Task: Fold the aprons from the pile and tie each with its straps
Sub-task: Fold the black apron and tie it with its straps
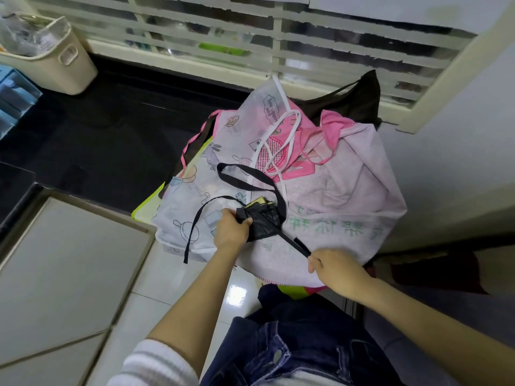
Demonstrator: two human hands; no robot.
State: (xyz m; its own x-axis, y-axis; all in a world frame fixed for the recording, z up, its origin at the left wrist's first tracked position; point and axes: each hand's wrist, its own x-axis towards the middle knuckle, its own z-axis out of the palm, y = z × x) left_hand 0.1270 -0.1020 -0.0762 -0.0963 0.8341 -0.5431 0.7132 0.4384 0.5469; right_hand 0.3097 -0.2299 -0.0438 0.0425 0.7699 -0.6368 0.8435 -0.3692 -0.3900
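Atop the pile [338, 190], left fingers [246, 222] clutch the black apron [264, 222]; right fingers [314, 263] pinch its strap [293, 242], stretched down-right.

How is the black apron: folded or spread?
Folded: black apron bunched small in the left hand, right hand pulling its strap taut.

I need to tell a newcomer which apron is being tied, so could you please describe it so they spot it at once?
Find the pile of aprons below the slatted window. On its near side the left hand grips a small folded black apron while the right hand pulls its strap taut. Unlike the pale, spread-out aprons beneath, it is a compact black bundle.
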